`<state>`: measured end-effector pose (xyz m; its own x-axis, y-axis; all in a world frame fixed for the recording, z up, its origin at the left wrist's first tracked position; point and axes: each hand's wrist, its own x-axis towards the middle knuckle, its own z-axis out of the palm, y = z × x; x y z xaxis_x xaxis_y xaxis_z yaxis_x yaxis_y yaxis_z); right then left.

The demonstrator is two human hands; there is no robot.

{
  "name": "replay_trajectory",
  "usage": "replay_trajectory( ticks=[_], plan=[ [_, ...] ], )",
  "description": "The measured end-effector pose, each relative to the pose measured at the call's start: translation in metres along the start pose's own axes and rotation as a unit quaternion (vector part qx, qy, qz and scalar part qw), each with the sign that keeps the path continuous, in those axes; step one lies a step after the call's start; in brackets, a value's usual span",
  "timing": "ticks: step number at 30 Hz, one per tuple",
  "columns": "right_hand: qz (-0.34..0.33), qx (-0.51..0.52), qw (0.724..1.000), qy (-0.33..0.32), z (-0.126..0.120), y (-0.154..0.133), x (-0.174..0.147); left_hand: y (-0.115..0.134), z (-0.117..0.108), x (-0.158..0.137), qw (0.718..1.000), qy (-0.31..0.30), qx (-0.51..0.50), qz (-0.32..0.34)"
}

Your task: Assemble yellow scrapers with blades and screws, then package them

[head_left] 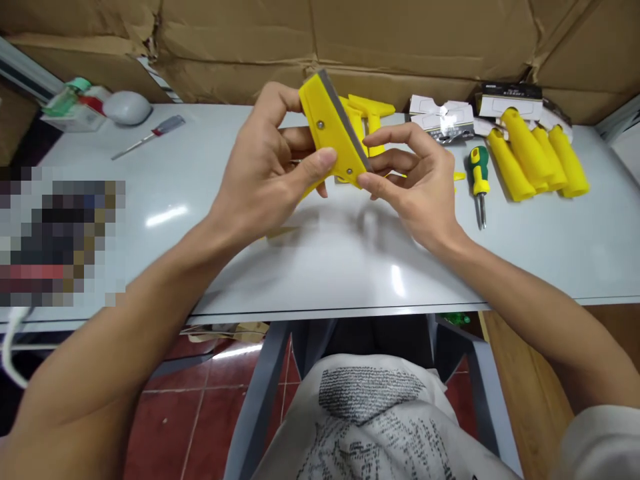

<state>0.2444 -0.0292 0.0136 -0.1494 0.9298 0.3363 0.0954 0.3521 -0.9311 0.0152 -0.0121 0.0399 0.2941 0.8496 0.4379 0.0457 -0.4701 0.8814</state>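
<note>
A yellow scraper head (333, 133) with two screws and a dark strip along one edge is held up above the table, tilted. My left hand (280, 160) grips it, thumb on the front face and fingers behind. At its lower right corner, my right hand (417, 177) pinches the edge between thumb and fingers. Behind the hands lie more yellow scraper parts (373, 110), partly covered by the held one. Right of my right hand rests a green and yellow screwdriver (480, 177), and beyond it a pile of yellow handle sleeves (537, 157).
Black and white boxes (510, 100) stand at the back right against cardboard (240, 40). On the left of the white table (320, 280) are a clear-handled screwdriver (155, 133), a grey computer mouse (127, 108) and a small container (75, 110). A blurred patch hides something at far left.
</note>
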Motion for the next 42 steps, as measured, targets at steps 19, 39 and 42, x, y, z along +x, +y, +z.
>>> replay_trajectory(
  ticks=[19,39,42],
  plan=[
    [-0.124,-0.384,0.911,-0.082,0.008,0.005,0.030,-0.053,-0.084,0.035,0.986,0.155,0.052,-0.026],
    [-0.197,-0.545,0.757,-0.301,0.061,-0.005,0.097,-0.061,-0.086,0.029,0.972,0.127,0.194,0.034],
    [-0.210,-0.534,0.761,-0.302,0.063,-0.001,0.099,-0.072,-0.094,0.031,0.963,0.114,0.236,0.064]
  ],
)
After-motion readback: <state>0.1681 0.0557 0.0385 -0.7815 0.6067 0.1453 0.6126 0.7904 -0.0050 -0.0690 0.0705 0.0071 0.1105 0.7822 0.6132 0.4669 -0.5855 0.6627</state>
